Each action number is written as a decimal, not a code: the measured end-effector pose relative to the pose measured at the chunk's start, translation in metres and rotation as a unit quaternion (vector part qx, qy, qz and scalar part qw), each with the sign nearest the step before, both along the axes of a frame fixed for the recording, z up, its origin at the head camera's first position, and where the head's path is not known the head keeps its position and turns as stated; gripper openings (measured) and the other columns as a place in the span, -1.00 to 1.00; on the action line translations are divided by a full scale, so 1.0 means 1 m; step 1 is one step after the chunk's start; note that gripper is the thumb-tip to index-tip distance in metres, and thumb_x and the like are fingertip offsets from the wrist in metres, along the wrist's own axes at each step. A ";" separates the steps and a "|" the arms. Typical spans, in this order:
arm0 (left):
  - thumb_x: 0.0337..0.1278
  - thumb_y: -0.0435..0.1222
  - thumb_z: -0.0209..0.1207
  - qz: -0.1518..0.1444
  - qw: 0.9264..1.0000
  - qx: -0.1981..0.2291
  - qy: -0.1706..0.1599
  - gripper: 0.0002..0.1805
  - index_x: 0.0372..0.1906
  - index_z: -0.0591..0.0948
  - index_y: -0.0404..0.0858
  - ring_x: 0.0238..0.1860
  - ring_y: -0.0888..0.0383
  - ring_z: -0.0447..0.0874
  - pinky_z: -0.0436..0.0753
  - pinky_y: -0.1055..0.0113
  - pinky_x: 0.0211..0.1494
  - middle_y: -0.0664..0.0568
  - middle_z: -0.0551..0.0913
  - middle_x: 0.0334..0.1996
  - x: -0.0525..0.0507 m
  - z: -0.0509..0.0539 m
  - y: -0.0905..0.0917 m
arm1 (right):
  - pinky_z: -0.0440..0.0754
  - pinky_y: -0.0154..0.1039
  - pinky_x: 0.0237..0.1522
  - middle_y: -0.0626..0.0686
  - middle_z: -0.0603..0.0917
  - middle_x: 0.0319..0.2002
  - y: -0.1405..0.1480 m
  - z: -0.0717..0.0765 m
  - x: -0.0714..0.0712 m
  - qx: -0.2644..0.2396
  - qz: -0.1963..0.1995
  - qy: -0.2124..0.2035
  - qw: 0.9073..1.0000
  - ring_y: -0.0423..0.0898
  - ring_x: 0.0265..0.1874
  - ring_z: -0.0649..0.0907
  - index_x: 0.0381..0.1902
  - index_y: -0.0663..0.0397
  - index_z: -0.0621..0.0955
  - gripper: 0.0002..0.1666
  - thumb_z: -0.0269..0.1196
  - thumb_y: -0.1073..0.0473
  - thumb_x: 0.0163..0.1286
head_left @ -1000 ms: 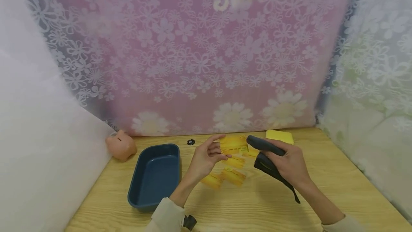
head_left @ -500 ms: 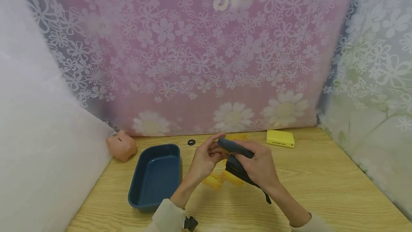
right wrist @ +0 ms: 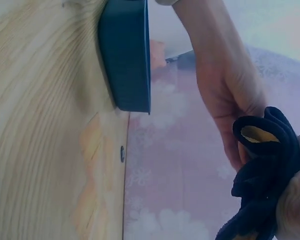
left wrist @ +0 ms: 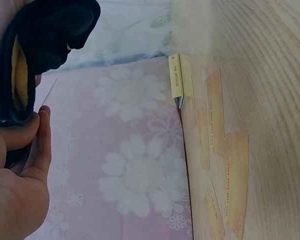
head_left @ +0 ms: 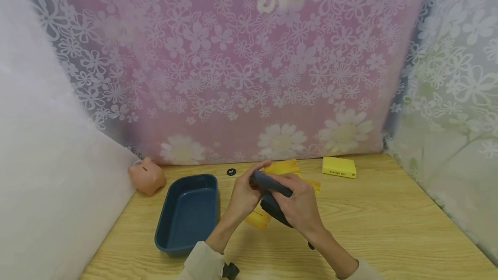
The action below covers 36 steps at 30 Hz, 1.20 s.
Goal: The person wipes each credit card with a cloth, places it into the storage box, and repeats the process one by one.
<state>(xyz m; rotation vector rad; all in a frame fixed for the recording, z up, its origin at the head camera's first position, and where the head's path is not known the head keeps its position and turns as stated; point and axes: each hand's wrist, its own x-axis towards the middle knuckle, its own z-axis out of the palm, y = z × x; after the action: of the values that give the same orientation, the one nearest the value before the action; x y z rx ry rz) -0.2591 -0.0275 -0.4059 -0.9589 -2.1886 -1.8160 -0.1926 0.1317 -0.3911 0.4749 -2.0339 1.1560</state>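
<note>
My left hand [head_left: 246, 191] pinches a thin card, whose edge [left wrist: 51, 91] shows side-on above the fingertips in the left wrist view. My right hand [head_left: 301, 206] grips a bunched dark blue cloth [head_left: 268, 182] with yellow showing inside its fold. The cloth lies against the fingers of my left hand and hides much of the card. Its loose end hangs below my right hand. Beneath and behind both hands, several gold cards [left wrist: 235, 180] lie spread on the wooden table, some overlapping. One gold card [head_left: 257, 218] shows under my left wrist.
A deep blue tray [head_left: 186, 211] stands left of my hands. Beyond it sit an orange piggy bank [head_left: 147, 176] and a black round chip [head_left: 231, 172]. A yellow box [head_left: 339, 167] lies at the back right. Floral curtains [head_left: 249, 77] enclose the table.
My right hand has moved left with the cloth, bringing it onto the card at my left fingers. The yellow box has come into fuller view. My left hand has stayed nearly in place.
</note>
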 end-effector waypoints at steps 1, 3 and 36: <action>0.32 -0.59 0.24 0.001 1.000 0.001 -0.005 -0.34 0.45 0.54 -0.08 -0.49 0.26 0.53 0.46 0.43 -0.42 -0.13 0.74 -0.08 0.000 0.000 0.000 | 0.81 -0.11 -0.22 0.07 0.78 -0.16 0.000 -0.001 -0.001 0.004 -0.007 0.004 1.000 0.00 -0.22 0.78 0.00 0.08 0.83 -0.55 0.53 0.47 0.13; 0.32 -0.58 0.25 0.002 1.000 0.005 -0.013 -0.35 0.43 0.55 -0.06 -0.39 0.21 0.63 0.50 0.43 -0.37 -0.13 0.75 -0.07 0.001 -0.002 0.000 | 0.81 -0.11 -0.25 0.07 0.76 -0.17 0.000 -0.004 -0.003 0.012 -0.020 0.015 1.000 0.00 -0.24 0.77 -0.01 0.09 0.83 -0.55 0.53 0.48 0.12; 0.16 -0.53 0.40 0.051 0.995 0.028 -0.085 -0.31 0.42 0.58 -0.15 -0.08 -0.03 0.76 0.78 0.36 -0.02 -0.13 0.71 -0.07 -0.001 -0.001 -0.018 | 0.52 -0.71 -0.28 0.18 0.80 -0.13 0.093 -0.021 -0.026 -0.121 -0.197 -0.069 0.971 -0.63 -0.31 0.55 0.10 0.06 0.80 -0.60 0.51 0.25 0.28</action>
<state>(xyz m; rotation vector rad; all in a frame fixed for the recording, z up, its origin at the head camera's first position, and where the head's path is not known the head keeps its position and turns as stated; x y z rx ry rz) -0.2606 -0.0453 -0.4066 -0.6927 -2.2219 -1.9648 -0.2185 0.2244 -0.4125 -0.1300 -1.9515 1.1884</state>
